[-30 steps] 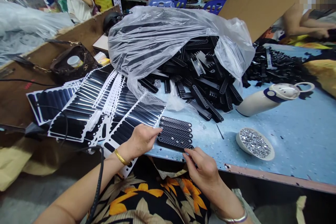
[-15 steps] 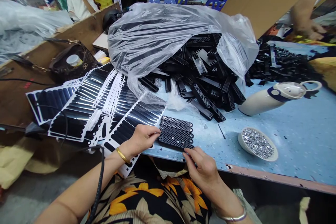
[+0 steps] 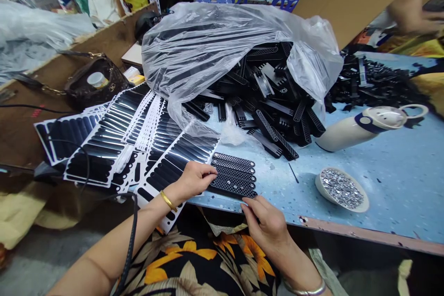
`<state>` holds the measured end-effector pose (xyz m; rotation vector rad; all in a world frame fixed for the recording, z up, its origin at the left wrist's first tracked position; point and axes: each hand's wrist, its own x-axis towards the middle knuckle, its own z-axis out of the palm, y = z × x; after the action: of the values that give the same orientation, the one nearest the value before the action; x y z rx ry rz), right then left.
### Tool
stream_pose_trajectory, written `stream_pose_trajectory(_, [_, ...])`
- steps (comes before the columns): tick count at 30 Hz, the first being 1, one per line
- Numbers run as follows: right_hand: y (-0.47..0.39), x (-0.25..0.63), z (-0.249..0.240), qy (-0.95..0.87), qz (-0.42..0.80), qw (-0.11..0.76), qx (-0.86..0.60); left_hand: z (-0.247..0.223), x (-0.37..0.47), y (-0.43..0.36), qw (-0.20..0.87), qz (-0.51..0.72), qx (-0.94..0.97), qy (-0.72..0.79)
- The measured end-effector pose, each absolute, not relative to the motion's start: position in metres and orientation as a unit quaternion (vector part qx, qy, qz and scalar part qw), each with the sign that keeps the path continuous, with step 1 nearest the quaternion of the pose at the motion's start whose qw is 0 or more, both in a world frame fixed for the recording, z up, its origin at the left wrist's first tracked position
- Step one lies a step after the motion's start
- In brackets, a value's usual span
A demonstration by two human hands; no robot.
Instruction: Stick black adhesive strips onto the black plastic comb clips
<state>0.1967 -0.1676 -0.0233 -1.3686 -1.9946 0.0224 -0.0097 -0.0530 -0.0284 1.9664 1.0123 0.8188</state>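
Note:
Several black strips with a diamond-textured top (image 3: 233,176) lie side by side at the table's front edge, with small silver pieces at their ends and on the nearer ones. My left hand (image 3: 197,179), with a gold bracelet on its wrist, has its thumb and forefinger pinched over the strips' left ends. Below the right end of the nearest strip, my right hand (image 3: 267,219) is also closed in a pinch. Anything between either hand's fingertips is too small or hidden to make out. A white bowl (image 3: 321,189) of small silver metal pieces sits to the right.
Sheets of black adhesive strips (image 3: 100,148) fan out at left. A clear plastic bag (image 3: 204,41) spills black plastic parts (image 3: 274,101) behind the strips. A white bottle (image 3: 347,133) lies tilted at right. A co-worker's arm (image 3: 409,11) shows at upper right.
My left hand has shifted slightly right and up, further over the strips' left ends. My right hand has barely moved. The co-worker's hand at upper right has lifted.

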Motion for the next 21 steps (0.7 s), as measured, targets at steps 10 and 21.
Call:
stream_pose_trajectory(10, [-0.170,0.196,-0.024,-0.769,0.014,0.351,-0.534,-0.036,-0.017,-0.055,0.291,0.363,0.818,0.338])
stream_pose_trajectory(21, [-0.171,0.194,-0.024,-0.770,0.030,0.356,-0.529,-0.024,-0.028,-0.062,0.095,0.263,0.913,0.297])
